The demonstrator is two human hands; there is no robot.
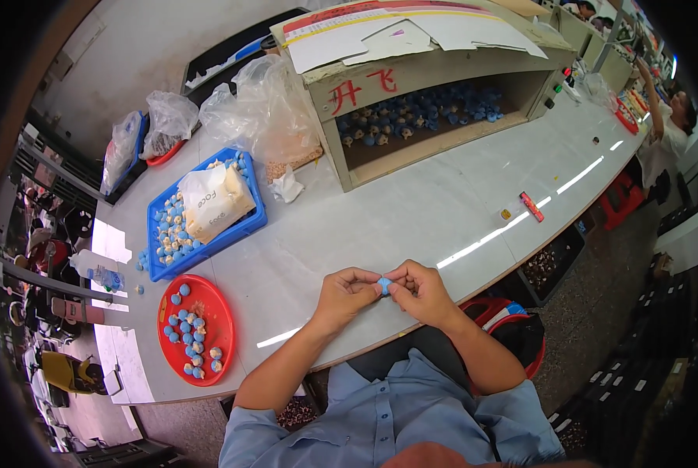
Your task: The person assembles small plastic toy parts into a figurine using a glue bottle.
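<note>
Both my hands meet over the table's near edge, pinching one small blue piece (383, 285) between thumbs and fingertips. My left hand (347, 296) grips it from the left and my right hand (421, 293) from the right. The fingers hide part of it, so its exact kind is unclear. To the left, a round red plate (226, 320) holds several small blue-and-cream ball-like pieces (185, 326). Behind that plate, a blue tray (257, 214) carries many similar pieces with a white paper-like bag (215, 201) lying on top.
A beige box-shaped unit (332, 156) with an open front stands at the back, full of blue pieces. Clear plastic bags (259, 101) sit left of it. A small red packet (531, 207) lies on the right of the grey table (364, 226). Another person (669, 125) works at far right.
</note>
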